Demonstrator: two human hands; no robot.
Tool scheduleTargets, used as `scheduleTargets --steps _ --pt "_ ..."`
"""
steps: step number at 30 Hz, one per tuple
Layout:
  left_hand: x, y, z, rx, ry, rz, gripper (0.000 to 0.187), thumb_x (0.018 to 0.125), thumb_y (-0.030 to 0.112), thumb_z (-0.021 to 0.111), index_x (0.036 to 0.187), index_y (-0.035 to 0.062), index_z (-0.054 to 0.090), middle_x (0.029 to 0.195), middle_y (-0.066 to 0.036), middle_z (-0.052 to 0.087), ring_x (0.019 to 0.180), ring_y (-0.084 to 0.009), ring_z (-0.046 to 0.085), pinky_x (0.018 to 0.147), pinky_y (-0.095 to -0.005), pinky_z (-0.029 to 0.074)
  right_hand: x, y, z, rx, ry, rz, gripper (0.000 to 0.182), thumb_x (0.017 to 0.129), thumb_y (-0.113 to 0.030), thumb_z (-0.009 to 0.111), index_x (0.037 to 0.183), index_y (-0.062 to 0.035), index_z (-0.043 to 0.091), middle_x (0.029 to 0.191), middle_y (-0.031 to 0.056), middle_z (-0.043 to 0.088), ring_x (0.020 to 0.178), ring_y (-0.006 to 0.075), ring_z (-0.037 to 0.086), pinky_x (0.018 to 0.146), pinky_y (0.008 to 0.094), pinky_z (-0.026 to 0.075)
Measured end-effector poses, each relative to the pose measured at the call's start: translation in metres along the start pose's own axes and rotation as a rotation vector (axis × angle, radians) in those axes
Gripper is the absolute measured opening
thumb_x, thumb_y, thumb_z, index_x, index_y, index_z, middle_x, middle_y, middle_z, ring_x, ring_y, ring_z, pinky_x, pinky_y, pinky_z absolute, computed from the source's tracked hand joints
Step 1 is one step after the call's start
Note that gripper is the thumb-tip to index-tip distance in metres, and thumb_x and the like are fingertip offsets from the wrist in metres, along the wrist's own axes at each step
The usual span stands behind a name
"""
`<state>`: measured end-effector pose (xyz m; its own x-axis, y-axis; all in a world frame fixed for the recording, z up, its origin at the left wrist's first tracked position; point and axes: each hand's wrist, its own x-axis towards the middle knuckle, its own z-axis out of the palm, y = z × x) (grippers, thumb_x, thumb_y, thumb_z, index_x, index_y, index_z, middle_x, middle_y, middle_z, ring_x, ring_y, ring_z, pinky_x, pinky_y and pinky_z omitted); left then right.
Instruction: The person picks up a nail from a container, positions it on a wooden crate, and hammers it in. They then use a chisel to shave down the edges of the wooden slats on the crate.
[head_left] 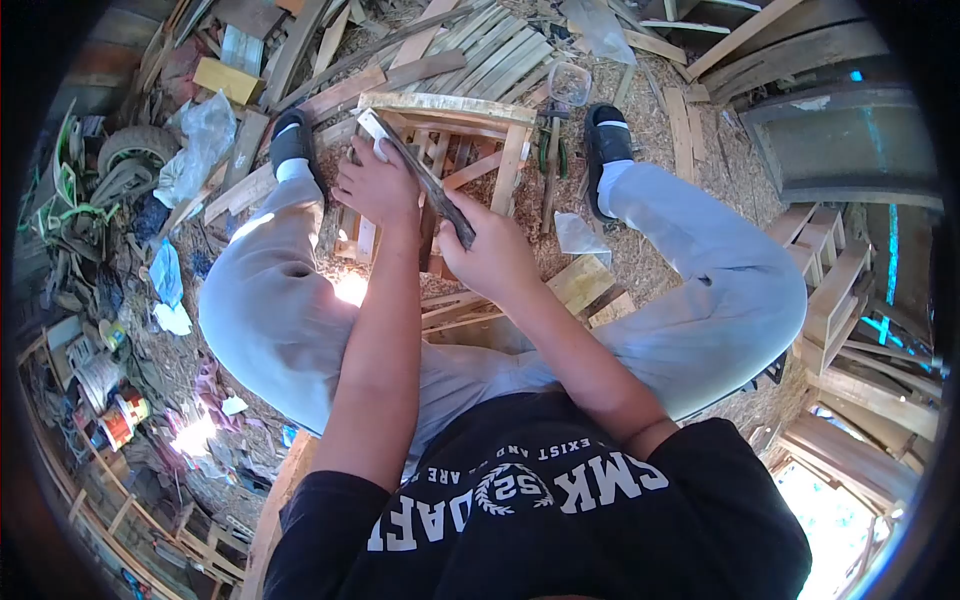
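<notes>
Between my legs stands a wooden frame (450, 104) of pale battens, tilted toward me. My left hand (378, 188) lies over its left side, with the fingers curled across the wood. In my right hand (490, 250) is the lower end of a long dark-handled tool (428, 182), gripped in closed fingers. The tool slants up and left past my left thumb, and a pale narrow end (370, 124) shows at the frame's upper left corner. I cannot make out its exact kind. My left palm hides part of the frame's left rail.
Loose boards (490, 55) lie across the shavings-covered floor ahead. A clear plastic tub (569, 84) and green-handled pliers (562, 158) are near my right foot. Plastic bags (205, 140) and a wheel (138, 150) crowd the left. Wooden frames (835, 290) stand at right.
</notes>
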<state>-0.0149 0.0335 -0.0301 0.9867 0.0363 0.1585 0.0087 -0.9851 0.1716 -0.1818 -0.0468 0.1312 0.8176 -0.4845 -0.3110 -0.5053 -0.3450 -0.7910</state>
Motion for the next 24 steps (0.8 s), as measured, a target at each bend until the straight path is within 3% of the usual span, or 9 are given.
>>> scheduleTargets --steps 5,8,11,16,18,20,24 --pt "0.0 -0.003 0.006 0.042 0.021 0.021 0.058 0.113 0.052 0.045 0.154 0.0143 0.064 0.133 -0.023 0.067 0.124 -0.0404 0.064 0.117 -0.0607 0.039 -0.025 0.009 -0.014 0.048 -0.007 0.027 0.047 0.098 -0.032 0.066 0.139 -0.0113 0.072 0.081 0.026 0.074 0.077 0.0471 0.075 0.075 0.0571 0.062" --pt "0.0 -0.006 0.009 0.042 0.05 0.045 0.058 0.113 0.051 0.046 0.154 0.0143 0.063 0.132 -0.023 0.067 0.123 -0.0401 0.064 0.115 -0.0592 0.039 0.0 -0.007 -0.001 -0.049 -0.067 0.035 0.048 0.098 -0.032 0.066 0.142 -0.0114 0.07 0.082 0.0263 0.074 0.077 0.0473 0.075 0.075 0.058 0.061" --pt "-0.001 -0.001 -0.005 0.021 -0.015 0.013 0.057 0.114 0.05 0.046 0.154 0.0144 0.063 0.133 -0.023 0.067 0.123 -0.04 0.064 0.115 -0.0588 0.04 -0.001 0.001 0.002 -0.031 -0.029 -0.032 0.051 0.098 -0.033 0.065 0.145 -0.0119 0.067 0.083 0.0262 0.075 0.078 0.0475 0.075 0.075 0.0582 0.062" --pt "0.007 -0.006 0.011 0.038 0.041 0.042 0.055 0.114 0.049 0.046 0.153 0.015 0.063 0.13 -0.023 0.067 0.121 -0.0405 0.065 0.115 -0.0588 0.04 -0.028 0.005 -0.011 0.015 -0.031 0.046 0.051 0.098 -0.034 0.065 0.144 -0.0102 0.068 0.084 0.0252 0.076 0.079 0.0471 0.076 0.075 0.0577 0.062" --pt "0.002 -0.011 0.017 0.034 0.045 0.052 0.055 0.114 0.049 0.046 0.153 0.0154 0.063 0.129 -0.023 0.067 0.12 -0.0408 0.065 0.115 -0.0587 0.04 -0.023 -0.002 -0.003 -0.085 0.018 -0.013 0.051 0.098 -0.034 0.066 0.142 -0.0094 0.07 0.084 0.0251 0.076 0.077 0.0465 0.076 0.075 0.057 0.063" --pt "-0.001 -0.014 0.021 0.075 0.168 0.105 0.052 0.115 0.052 0.044 0.152 0.0199 0.064 0.119 -0.019 0.067 0.11 -0.0389 0.067 0.103 -0.0557 0.045 -0.011 -0.002 -0.003 -0.063 -0.014 0.02 0.051 0.098 -0.034 0.066 0.142 -0.0097 0.07 0.084 0.0251 0.076 0.077 0.0464 0.076 0.075 0.0567 0.063" --pt "-0.001 -0.009 0.015 0.088 0.154 0.102 0.051 0.116 0.05 0.043 0.152 0.0197 0.063 0.119 -0.02 0.067 0.111 -0.0394 0.066 0.103 -0.0565 0.045 -0.024 0.003 -0.017 0.008 -0.026 0.034 0.051 0.097 -0.034 0.066 0.142 -0.0102 0.071 0.082 0.0258 0.076 0.076 0.046 0.076 0.074 0.0561 0.063"
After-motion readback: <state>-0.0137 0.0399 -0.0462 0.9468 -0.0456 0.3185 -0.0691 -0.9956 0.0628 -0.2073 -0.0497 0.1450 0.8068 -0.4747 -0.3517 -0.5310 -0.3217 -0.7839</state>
